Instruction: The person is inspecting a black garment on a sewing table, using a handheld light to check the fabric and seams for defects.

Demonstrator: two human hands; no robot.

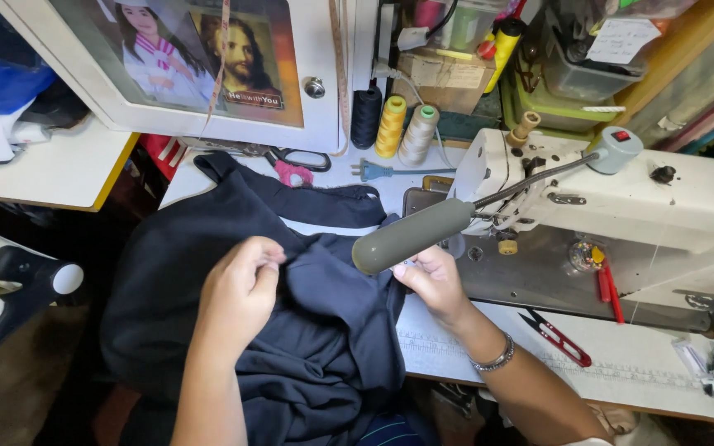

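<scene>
A dark navy garment (pixel 307 330) lies bunched over my lap and the front of the sewing table. My left hand (pixel 241 289) pinches a fold of it near the middle. My right hand (pixel 433 279) grips the cloth's right edge beside the white sewing machine (pixel 621 206), just under the machine's grey lamp head (pixel 411 235). The needle area is hidden behind the lamp.
Three thread cones (pixel 392 125), black scissors (pixel 295 157) and a blue plug (pixel 373 170) lie behind the garment. Red thread snips (pixel 557 337) rest on the table right of my arm. A framed cabinet door (pixel 183 66) stands at the back left. A black chair arm (pixel 30 277) sits far left.
</scene>
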